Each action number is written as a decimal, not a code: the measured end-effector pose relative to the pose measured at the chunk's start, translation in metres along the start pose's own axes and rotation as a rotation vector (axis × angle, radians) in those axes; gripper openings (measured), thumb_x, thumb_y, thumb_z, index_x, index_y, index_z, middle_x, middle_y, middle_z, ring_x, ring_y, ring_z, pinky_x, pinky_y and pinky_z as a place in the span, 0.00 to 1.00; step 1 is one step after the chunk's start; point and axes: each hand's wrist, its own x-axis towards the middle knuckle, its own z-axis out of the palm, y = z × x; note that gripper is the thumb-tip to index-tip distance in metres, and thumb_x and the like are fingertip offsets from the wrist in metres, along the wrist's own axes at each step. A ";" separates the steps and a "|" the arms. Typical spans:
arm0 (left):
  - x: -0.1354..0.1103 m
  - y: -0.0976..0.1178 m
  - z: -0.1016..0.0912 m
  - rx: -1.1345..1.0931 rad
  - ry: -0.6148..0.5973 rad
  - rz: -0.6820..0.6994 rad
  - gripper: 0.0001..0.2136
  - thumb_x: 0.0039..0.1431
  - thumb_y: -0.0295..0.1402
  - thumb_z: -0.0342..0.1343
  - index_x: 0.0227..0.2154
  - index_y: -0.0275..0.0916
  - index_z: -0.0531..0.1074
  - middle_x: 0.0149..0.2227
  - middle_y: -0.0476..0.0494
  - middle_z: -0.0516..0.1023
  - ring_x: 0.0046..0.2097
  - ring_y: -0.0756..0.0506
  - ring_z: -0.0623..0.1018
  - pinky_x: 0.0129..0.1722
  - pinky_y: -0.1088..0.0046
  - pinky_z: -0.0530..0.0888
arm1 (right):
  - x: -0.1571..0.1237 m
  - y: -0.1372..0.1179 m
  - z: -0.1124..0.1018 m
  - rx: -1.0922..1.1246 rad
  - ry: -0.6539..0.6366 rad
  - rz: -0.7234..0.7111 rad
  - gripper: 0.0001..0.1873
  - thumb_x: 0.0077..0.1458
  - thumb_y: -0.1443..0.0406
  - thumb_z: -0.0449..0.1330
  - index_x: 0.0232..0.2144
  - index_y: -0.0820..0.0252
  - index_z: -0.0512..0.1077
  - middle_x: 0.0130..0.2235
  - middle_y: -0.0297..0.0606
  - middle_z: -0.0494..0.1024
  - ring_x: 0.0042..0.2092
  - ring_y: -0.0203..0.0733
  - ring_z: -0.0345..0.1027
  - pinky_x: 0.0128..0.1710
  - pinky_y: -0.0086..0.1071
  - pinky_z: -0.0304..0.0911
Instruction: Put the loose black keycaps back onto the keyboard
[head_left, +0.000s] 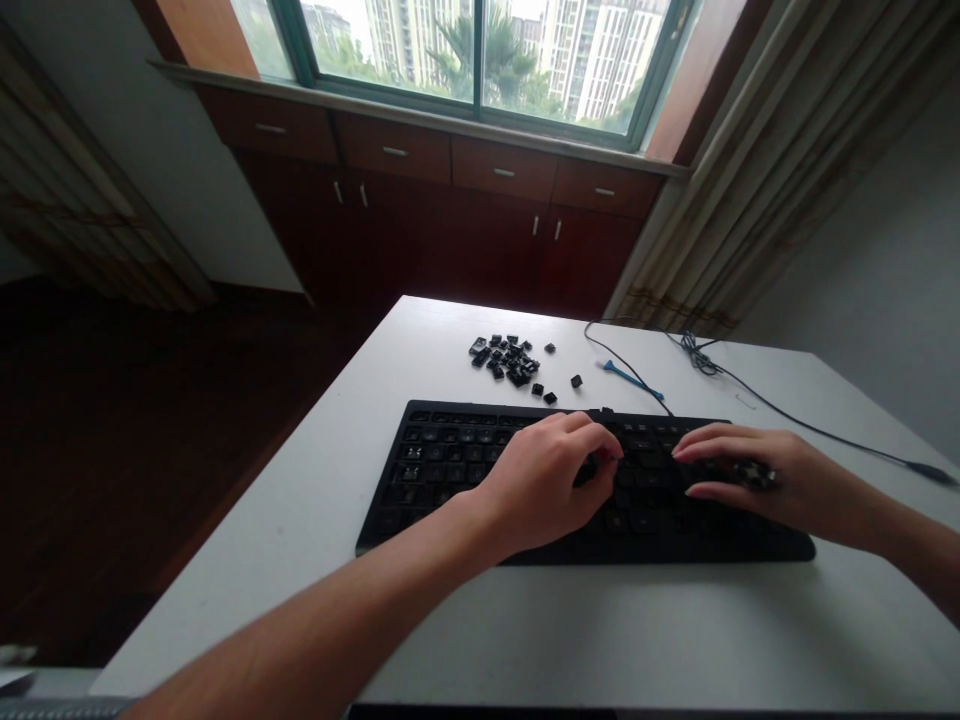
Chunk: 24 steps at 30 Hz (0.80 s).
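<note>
So: a pile of keycaps lies ahead of the fingers, off the keyboard; most keys are still on. Left hand: fingers together on keys, grip unclear. Right hand: fingers slightly apart, resting on keys.

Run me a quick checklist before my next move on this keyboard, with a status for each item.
Keycaps in one pile: not ok, a stray keycap lies apart.
Keyboard flat on the table: ok.
Keyboard unplugged: ok, the plug end seems to lie loose.
Blue tool within reach: ok.
Left hand holding a key: cannot tell, its fingers hide it.
Right hand on the keys: ok.
</note>
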 end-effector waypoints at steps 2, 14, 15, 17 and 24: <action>0.000 0.000 0.000 -0.002 -0.001 0.003 0.07 0.63 0.30 0.53 0.40 0.40 0.75 0.41 0.45 0.79 0.41 0.46 0.76 0.41 0.70 0.74 | 0.000 0.000 -0.001 -0.006 0.004 0.004 0.17 0.57 0.57 0.65 0.49 0.47 0.75 0.51 0.38 0.78 0.50 0.49 0.75 0.51 0.40 0.72; 0.000 0.000 0.001 0.003 -0.001 -0.011 0.07 0.63 0.30 0.53 0.41 0.40 0.75 0.41 0.45 0.78 0.40 0.46 0.76 0.41 0.70 0.74 | 0.006 0.000 -0.006 0.017 0.014 0.009 0.16 0.55 0.56 0.67 0.47 0.47 0.78 0.50 0.38 0.80 0.48 0.50 0.76 0.48 0.39 0.73; 0.000 0.000 0.001 0.001 -0.001 -0.010 0.07 0.63 0.30 0.53 0.41 0.40 0.75 0.41 0.45 0.78 0.40 0.46 0.76 0.40 0.70 0.74 | 0.006 0.001 -0.005 0.014 0.011 0.007 0.16 0.55 0.56 0.67 0.47 0.47 0.78 0.50 0.38 0.79 0.48 0.49 0.76 0.48 0.39 0.73; 0.000 0.000 0.001 -0.001 -0.002 -0.011 0.07 0.63 0.30 0.53 0.41 0.40 0.75 0.41 0.45 0.78 0.40 0.46 0.76 0.40 0.70 0.74 | 0.005 0.003 -0.004 0.009 0.003 0.004 0.16 0.55 0.56 0.66 0.47 0.46 0.77 0.50 0.37 0.79 0.49 0.49 0.76 0.49 0.39 0.73; 0.001 0.000 0.001 0.003 -0.005 -0.016 0.07 0.63 0.30 0.53 0.41 0.40 0.75 0.40 0.45 0.78 0.40 0.46 0.76 0.40 0.70 0.74 | 0.003 0.001 -0.004 0.040 0.032 0.031 0.16 0.55 0.56 0.66 0.47 0.46 0.78 0.50 0.37 0.79 0.49 0.49 0.76 0.50 0.39 0.73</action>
